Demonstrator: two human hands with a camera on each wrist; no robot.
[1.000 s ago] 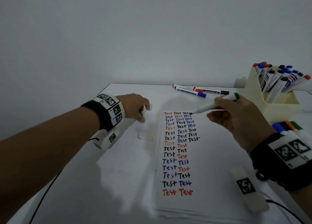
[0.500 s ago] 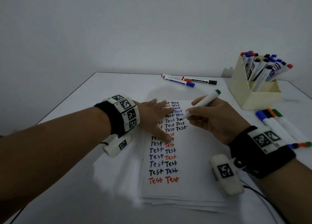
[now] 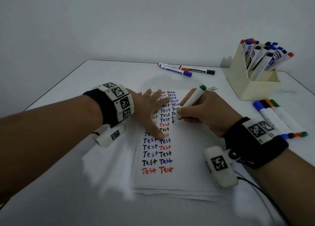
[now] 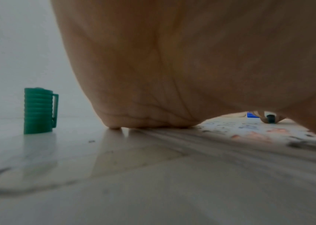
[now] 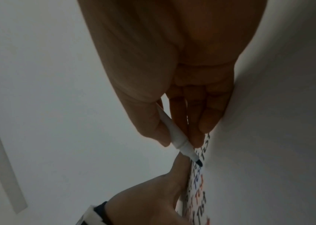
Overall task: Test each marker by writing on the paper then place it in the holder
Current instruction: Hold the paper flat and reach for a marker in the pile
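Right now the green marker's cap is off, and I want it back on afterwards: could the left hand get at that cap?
Probably yes. The green cap stands upright on the table just beside the left hand, which lies flat on the paper, holding nothing; nothing stands between them.

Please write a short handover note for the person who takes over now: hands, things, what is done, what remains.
Right hand grips the green marker, tip on the paper, starting a new word.
Left hand presses flat on the paper.
Green cap stands on the table left of the left hand.
Holder already has many markers.
Left: finish, cap, place it; three markers at the far edge, four at right.
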